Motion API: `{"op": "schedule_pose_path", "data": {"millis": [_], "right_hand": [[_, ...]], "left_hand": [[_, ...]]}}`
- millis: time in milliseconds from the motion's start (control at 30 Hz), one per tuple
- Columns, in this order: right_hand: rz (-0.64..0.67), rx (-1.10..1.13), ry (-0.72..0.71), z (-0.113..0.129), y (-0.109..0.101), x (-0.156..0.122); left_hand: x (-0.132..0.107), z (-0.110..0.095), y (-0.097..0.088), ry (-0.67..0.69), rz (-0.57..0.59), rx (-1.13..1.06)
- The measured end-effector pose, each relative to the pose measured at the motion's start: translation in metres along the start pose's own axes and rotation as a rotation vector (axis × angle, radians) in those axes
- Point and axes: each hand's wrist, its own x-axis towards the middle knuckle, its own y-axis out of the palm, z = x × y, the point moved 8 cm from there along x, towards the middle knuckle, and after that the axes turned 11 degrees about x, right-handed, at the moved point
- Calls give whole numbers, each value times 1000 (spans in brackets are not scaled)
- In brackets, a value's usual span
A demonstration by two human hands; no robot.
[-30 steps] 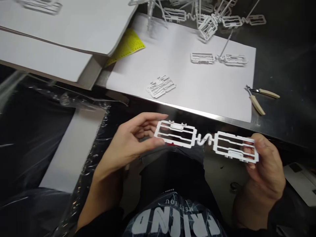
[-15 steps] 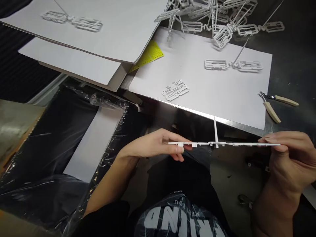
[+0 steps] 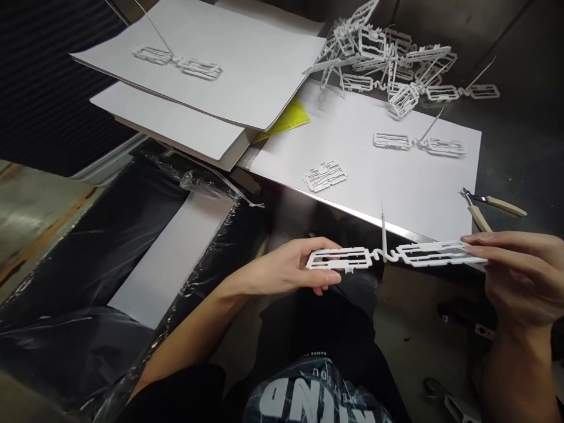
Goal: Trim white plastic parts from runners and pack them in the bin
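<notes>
A white moulded plastic piece (image 3: 434,255), two slotted frames joined by a wavy middle with a thin spike pointing up, is held level in front of me. My left hand (image 3: 304,267) grips its left frame between thumb and fingers. At the other end, my right hand (image 3: 524,264) pinches the right frame; part of that frame is hidden by the fingers. Beyond, on a white sheet (image 3: 352,132), lie a similar joined white piece (image 3: 445,147) and a loose slotted frame (image 3: 326,176). Side cutters (image 3: 502,205) with cream handles rest at the sheet's right edge, partly behind my right hand.
A tangled pile of white plastic pieces (image 3: 374,50) sits at the back. Left of it, stacked white boards (image 3: 247,70) carry another piece, with a yellow sheet (image 3: 293,120) under their corner. A metal table edge (image 3: 317,202) runs before me. Black plastic wrapping (image 3: 101,252) is lower left.
The held piece has tilted from edge-on to showing its slotted faces. Both hands keep their hold. My view has shifted, so the table things appear lower.
</notes>
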Motion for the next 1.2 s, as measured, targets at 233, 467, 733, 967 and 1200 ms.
{"op": "schedule_pose_path", "data": {"millis": [233, 467, 733, 967, 1200], "right_hand": [[-71, -21, -48, 6, 0, 0], [-150, -33, 58, -4, -6, -3], [-213, 113, 140, -10, -7, -6], [-243, 218, 796, -28, 1, -16], [-194, 458, 1139, -38, 21, -27]], "left_hand": [[-6, -13, -6, 101, -166, 8], [-29, -34, -12, 302, -408, 357], [-33, -42, -11, 493, -477, 559], [-39, -59, -6, 700, -589, 742], [-34, -54, -5, 646, -614, 923]]}}
